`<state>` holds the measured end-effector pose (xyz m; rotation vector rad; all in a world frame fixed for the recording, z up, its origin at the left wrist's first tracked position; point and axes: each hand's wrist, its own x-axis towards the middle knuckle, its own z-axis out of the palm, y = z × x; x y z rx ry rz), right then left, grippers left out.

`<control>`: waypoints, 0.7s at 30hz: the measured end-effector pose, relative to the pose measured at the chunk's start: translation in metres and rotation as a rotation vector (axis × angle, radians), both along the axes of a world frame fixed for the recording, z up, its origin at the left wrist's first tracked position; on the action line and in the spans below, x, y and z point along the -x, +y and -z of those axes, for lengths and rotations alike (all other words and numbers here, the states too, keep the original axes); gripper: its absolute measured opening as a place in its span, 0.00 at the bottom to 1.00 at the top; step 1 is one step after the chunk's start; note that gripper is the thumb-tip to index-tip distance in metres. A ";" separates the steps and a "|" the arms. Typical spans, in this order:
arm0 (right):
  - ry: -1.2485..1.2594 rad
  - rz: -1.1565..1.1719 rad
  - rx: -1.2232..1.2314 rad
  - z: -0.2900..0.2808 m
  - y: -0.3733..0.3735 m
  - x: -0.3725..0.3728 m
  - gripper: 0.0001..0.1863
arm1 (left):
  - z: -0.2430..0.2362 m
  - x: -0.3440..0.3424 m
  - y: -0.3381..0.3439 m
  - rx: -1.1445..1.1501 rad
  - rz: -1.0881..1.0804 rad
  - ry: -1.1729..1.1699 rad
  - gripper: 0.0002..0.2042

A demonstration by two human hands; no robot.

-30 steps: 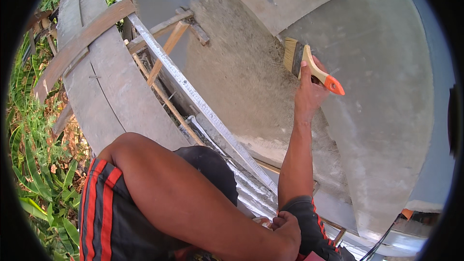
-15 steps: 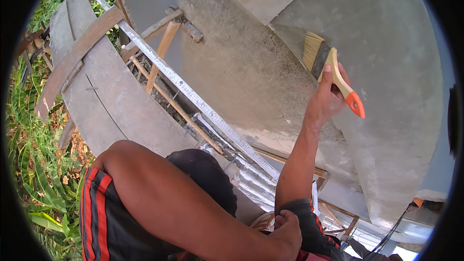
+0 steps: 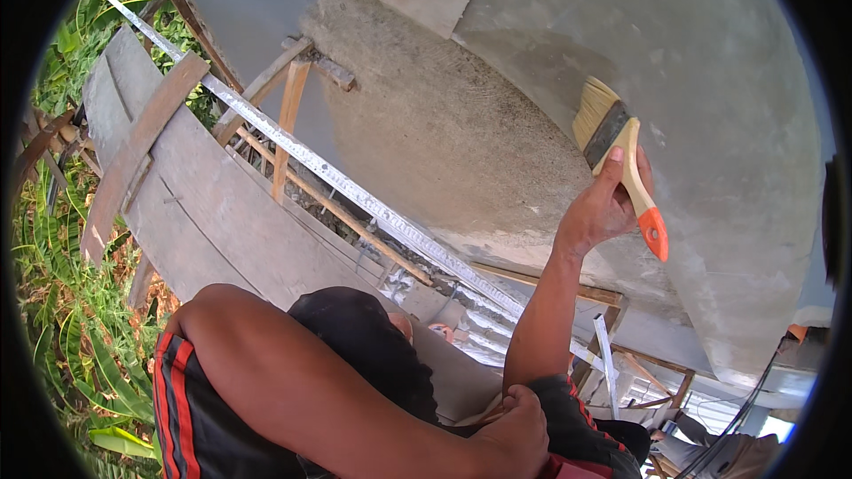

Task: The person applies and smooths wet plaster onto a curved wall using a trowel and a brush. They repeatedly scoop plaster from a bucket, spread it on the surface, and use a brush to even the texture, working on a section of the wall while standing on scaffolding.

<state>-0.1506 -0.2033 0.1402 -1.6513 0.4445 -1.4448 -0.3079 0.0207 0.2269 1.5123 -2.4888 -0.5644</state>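
Note:
My right hand (image 3: 605, 204) is raised to the wall and closed around the wooden handle of a wide, flat paintbrush (image 3: 632, 164). The brush has pale bristles, a dark band and an orange handle end. Its bristles point up and left, close to a dark damp-looking patch on the smooth grey wall (image 3: 728, 142); I cannot tell whether they touch it. Low in the view, my left hand (image 3: 515, 435) is curled closed beside my red-striped right sleeve (image 3: 564, 399). What its fingers hold, if anything, is hidden.
Rough brown-grey plaster (image 3: 426, 115) borders the smooth surface. A long whitish metal bar (image 3: 328, 173) slants past wooden props (image 3: 291, 115) and planks (image 3: 191, 204). Green plants (image 3: 62, 302) grow at the left. A dark rounded shape (image 3: 364, 346) lies beyond my left forearm; thin cables (image 3: 745, 399) hang at lower right.
My right hand and the brush have moved down and slightly right in the view. The surroundings have shifted too. My left hand stays curled beside the sleeve.

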 end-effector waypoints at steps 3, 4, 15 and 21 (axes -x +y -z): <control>-0.040 -0.012 0.022 0.006 0.014 0.017 0.17 | 0.003 0.004 0.004 -0.021 0.000 -0.014 0.15; 0.067 -0.044 0.095 0.021 0.017 0.008 0.18 | 0.000 0.005 -0.001 -0.053 0.043 -0.005 0.15; -0.186 0.184 -0.151 0.001 0.000 0.050 0.17 | -0.032 -0.056 0.021 -0.073 0.021 0.152 0.20; 0.189 -0.116 0.190 0.037 0.037 -0.024 0.14 | -0.049 -0.066 0.001 -0.119 0.130 0.216 0.18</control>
